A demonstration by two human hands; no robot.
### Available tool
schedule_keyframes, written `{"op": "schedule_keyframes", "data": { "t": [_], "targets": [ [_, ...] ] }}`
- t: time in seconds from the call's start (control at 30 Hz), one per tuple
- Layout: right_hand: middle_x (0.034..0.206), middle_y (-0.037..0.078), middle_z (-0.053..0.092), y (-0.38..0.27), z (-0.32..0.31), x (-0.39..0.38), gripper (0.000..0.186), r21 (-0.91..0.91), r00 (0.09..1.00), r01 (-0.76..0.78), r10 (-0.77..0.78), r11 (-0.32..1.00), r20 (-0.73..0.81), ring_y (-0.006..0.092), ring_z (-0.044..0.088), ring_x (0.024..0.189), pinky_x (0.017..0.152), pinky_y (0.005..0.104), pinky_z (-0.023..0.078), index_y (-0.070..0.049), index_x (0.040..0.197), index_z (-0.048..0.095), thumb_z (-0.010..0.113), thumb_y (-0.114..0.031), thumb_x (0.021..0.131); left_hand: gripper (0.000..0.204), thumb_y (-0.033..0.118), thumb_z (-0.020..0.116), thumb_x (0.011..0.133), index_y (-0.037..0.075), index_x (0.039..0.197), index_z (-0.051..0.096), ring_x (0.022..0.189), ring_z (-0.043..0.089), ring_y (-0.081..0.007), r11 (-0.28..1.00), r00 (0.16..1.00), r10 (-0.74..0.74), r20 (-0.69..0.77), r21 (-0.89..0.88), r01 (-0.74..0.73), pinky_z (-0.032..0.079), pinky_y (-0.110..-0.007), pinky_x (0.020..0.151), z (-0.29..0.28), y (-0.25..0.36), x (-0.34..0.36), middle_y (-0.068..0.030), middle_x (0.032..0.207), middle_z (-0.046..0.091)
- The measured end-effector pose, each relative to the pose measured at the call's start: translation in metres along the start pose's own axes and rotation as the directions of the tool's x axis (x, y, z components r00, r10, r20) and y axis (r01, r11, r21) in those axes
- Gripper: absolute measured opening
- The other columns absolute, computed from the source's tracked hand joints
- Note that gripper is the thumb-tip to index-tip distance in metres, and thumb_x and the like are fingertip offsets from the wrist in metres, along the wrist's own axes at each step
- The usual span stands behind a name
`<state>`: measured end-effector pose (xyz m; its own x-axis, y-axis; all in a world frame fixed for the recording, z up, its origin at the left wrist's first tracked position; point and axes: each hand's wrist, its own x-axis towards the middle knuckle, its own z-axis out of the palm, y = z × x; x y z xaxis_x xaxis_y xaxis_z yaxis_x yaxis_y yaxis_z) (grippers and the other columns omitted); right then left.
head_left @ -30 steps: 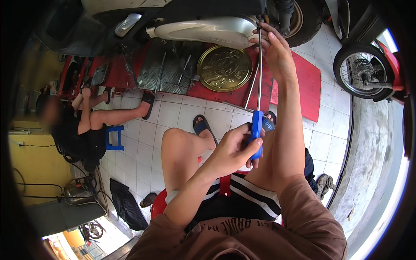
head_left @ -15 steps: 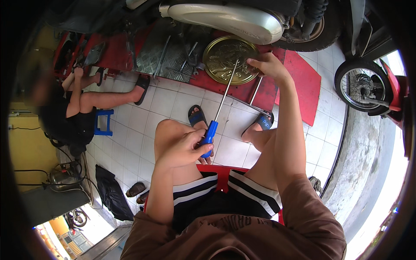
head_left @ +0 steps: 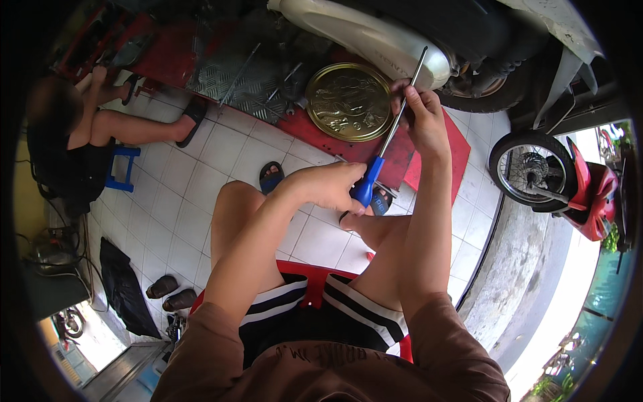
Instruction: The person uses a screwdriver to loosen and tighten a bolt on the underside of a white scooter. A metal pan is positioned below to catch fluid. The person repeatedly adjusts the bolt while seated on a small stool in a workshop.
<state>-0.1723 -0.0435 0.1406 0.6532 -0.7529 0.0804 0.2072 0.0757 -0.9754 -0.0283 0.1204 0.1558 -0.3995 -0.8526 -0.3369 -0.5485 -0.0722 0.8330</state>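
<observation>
While the left hand (head_left: pixel 327 183) has its fingers round the handle of the long screwdriver (head_left: pixel 375 170), a gold tray (head_left: pixel 348 102) lies beyond them; rightward, the right hand's (head_left: pixel 424 124) fingers loosely hold the shaft, a light, aligned guide that should steady its tip.

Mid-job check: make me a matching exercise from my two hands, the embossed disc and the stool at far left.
Column one
1. Left hand
2. Right hand
3. Embossed disc
4. Far-left stool

Column two
A. gold, on the red platform
B. at the screwdriver's shaft
C. blue, on the tiled floor
D. at the screwdriver's handle

Pairs: 1-D; 2-B; 3-A; 4-C
</observation>
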Motion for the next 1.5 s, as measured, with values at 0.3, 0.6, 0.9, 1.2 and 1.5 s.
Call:
{"op": "schedule_keyframes", "data": {
  "t": [0.3,0.6,0.9,1.2,1.5],
  "targets": [
    [0.065,0.000,0.055,0.003,0.021,0.021,0.025,0.038,0.986,0.051,-0.044,0.998,-0.159,0.0032,0.038,0.045,0.041,0.0174,0.025,0.000,0.102,0.062,0.052,-0.023,0.097,0.051,0.021,0.078,0.077,-0.003,0.105,0.043,0.068,0.058,-0.0303,0.951,0.951,0.111,-0.290,-0.246,-0.186,0.048,-0.037,0.064,0.036,-0.016,0.015,-0.0183,0.082,0.059],
    [0.066,-0.002,0.042,0.011,0.039,0.034,0.019,0.393,0.977,0.172,-0.107,0.903,-0.183,0.0056,0.027,0.050,0.045,0.0221,0.023,0.000,0.108,0.051,0.048,-0.016,0.098,0.044,0.031,0.062,0.086,-0.007,0.104,0.047,0.053,0.063,-0.0306,0.975,0.712,0.211,-0.669,0.096,-0.198,0.052,-0.037,0.052,0.053,-0.009,0.017,-0.0178,0.068,0.061],
    [0.067,-0.001,0.043,0.002,0.035,0.035,0.016,0.437,0.985,0.167,-0.129,0.884,-0.117,0.0042,0.027,0.047,0.043,0.0216,0.022,0.002,0.106,0.050,0.047,-0.012,0.097,0.065,0.045,0.064,0.084,-0.010,0.116,0.051,0.052,0.063,-0.0257,0.944,0.634,0.287,-0.718,0.099,-0.315,0.052,-0.034,0.052,0.046,-0.007,0.005,-0.0148,0.071,0.063],
    [0.066,-0.001,0.043,0.011,0.037,0.043,0.022,0.410,0.974,0.217,-0.170,0.886,-0.149,0.0050,0.027,0.047,0.044,0.0220,0.024,0.003,0.109,0.051,0.049,-0.015,0.097,0.064,0.041,0.065,0.083,-0.007,0.121,0.049,0.056,0.064,-0.0278,0.973,0.714,0.210,-0.668,0.073,-0.217,0.053,-0.035,0.060,0.042,-0.009,0.008,-0.0144,0.073,0.065],
    [0.065,-0.001,0.044,0.009,0.032,0.040,0.023,0.398,0.970,0.220,-0.158,0.891,-0.184,0.0049,0.029,0.048,0.042,0.0214,0.022,0.000,0.108,0.052,0.050,-0.019,0.096,0.050,0.027,0.064,0.084,-0.009,0.114,0.046,0.052,0.064,-0.0278,0.946,0.633,0.298,-0.714,0.132,-0.297,0.053,-0.036,0.049,0.044,-0.009,0.014,-0.0148,0.059,0.060]
  ]
}}
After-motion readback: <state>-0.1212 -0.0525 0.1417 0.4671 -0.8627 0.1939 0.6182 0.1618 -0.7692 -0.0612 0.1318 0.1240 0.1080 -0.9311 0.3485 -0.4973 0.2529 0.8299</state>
